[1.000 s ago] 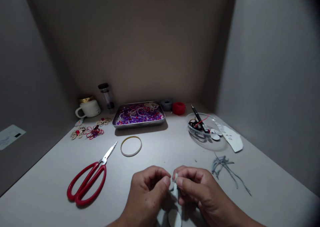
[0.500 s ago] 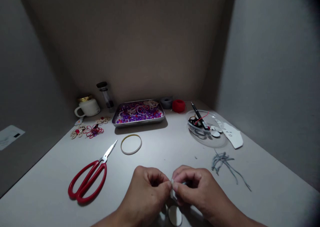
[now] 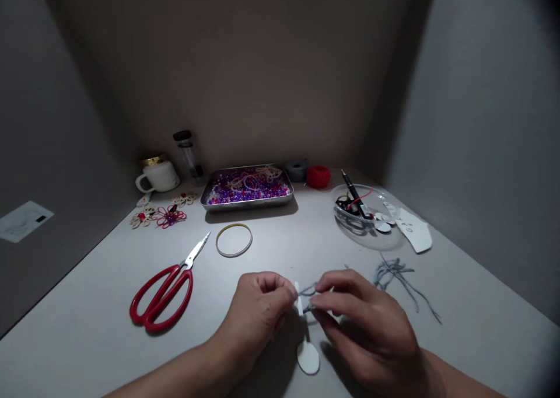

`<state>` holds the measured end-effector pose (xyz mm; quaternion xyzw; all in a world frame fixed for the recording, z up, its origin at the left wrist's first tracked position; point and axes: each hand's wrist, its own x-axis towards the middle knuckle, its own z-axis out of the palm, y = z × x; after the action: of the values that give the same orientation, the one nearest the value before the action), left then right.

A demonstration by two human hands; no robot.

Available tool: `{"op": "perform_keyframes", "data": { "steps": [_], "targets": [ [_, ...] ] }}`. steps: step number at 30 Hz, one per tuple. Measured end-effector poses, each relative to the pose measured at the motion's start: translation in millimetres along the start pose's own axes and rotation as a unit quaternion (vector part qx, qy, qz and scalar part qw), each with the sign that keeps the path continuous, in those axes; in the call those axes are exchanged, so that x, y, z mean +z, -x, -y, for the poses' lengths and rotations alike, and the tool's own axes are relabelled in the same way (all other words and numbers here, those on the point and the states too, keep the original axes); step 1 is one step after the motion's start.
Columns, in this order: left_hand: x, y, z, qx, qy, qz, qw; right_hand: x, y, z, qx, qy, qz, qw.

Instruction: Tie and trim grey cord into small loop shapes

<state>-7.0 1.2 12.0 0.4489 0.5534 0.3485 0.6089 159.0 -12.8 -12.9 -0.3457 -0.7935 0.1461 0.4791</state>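
Observation:
A small white card piece, seen nearly edge-on, stands at the fingertips of my left hand, which is closed in a pinch. Grey-blue cord runs from its right side to my right hand. Thumb and fingers of that hand are closed on the cord, forming a small loop between the two hands. How the cord meets the card is partly hidden by my fingers. On the table just below lies a white oval card piece.
Red-handled scissors and a hoop lie to the left. Behind are a bead tray, cord flowers, a mug and red thread. To the right are a clear dish and loose grey-blue cords.
My right hand has drawn away from the left, and its fingers have spread somewhat. The cord loop and the card's edge now show between them. The view has shifted slightly.

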Motion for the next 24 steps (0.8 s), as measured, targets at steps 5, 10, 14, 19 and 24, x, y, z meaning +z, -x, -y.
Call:
{"op": "perform_keyframes", "data": {
  "steps": [5, 10, 14, 19, 24],
  "targets": [
    [1.1, 1.7, -1.2, -0.010, 0.004, 0.008, 1.000, 0.3, -0.3, -0.8, -0.055, 0.088, 0.076, 0.992],
    [1.8, 3.5, -1.6, -0.003, -0.010, 0.012, 1.000, 1.7, -3.9, -1.7, -0.034, 0.091, 0.060, 0.993],
    [1.0, 3.9, 0.8, 0.008, -0.037, 0.004, 0.999, 3.9, -5.3, -3.2, -0.029, 0.066, 0.027, 0.997],
    [1.3, 2.9, 2.7, 0.019, -0.044, 0.004, 0.999, 5.4, -2.2, -4.9, -0.048, 0.048, 0.006, 0.998],
    [2.7, 2.3, 1.8, 0.014, -0.053, -0.004, 0.999, 4.2, -0.6, -3.9, -0.058, 0.049, 0.016, 0.997]
  ]
}}
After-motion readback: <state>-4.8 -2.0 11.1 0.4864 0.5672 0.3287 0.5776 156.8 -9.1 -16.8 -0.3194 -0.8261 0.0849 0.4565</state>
